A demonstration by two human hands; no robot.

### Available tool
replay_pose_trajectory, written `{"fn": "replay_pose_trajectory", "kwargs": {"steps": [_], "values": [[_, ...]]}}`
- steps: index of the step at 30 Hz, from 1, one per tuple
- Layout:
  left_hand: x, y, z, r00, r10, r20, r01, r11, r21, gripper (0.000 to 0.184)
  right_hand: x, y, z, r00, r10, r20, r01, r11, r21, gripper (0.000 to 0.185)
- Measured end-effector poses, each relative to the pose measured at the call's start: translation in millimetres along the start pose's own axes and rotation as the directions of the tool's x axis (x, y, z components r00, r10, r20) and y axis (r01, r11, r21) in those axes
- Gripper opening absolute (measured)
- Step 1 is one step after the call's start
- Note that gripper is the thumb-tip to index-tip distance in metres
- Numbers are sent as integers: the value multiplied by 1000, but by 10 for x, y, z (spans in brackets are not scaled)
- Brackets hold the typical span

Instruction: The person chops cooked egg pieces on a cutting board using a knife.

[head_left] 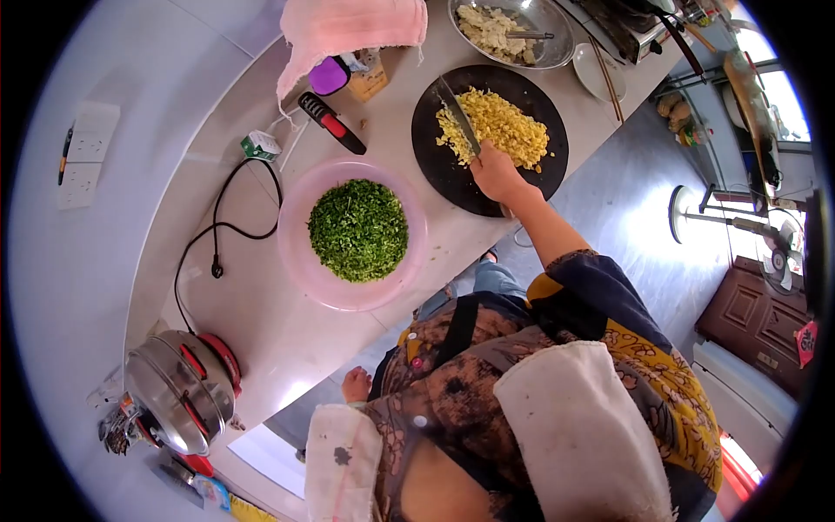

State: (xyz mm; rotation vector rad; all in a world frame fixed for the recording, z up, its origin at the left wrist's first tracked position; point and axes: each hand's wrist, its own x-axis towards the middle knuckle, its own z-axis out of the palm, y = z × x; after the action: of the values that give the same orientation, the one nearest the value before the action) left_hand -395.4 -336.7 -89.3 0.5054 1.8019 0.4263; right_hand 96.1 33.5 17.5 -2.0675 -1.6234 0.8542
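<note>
My right hand (500, 174) is closed round the handle of a kitchen knife (459, 115). The knife's blade lies across the left part of a heap of chopped yellow egg (504, 126). Under the egg is a round black cutting board (435, 178). Low beside my body, at the counter's front edge, my left hand (355, 384) hangs with its fingers loosely bent, and I see nothing in it. A pink basin (300, 270) of finely chopped greens (358, 230) stands left of the board.
Behind the board sits a metal bowl (564, 52) of pale food, with a white plate (593, 76) and chopsticks (606, 78) to its right. A red-and-black grater-like tool (332, 124), a black cord (213, 230) and a steel steamer pot (165, 383) occupy the counter's left side.
</note>
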Motion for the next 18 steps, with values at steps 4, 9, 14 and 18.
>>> {"fn": "replay_pose_trajectory", "kwargs": {"steps": [4, 9, 14, 18], "values": [[-189, 275, 160, 992, 55, -112, -53, 998, 19, 22, -82, 6, -81, 999, 42, -6, -42, 999, 10, 28], [-85, 150, 113, 998, 49, -29, -47, 997, 53, 22, -217, -69, -258, 999, 40, -37, -40, 999, 3, 29], [-93, 235, 127, 999, 43, -32, -41, 997, 70, 23, -91, 150, -42, 997, 70, -40, -71, 997, -21, 27], [-242, 489, 221, 991, 30, -129, -24, 999, 48, 23, -186, 132, -45, 994, 44, -97, -41, 998, 37, 26]]}}
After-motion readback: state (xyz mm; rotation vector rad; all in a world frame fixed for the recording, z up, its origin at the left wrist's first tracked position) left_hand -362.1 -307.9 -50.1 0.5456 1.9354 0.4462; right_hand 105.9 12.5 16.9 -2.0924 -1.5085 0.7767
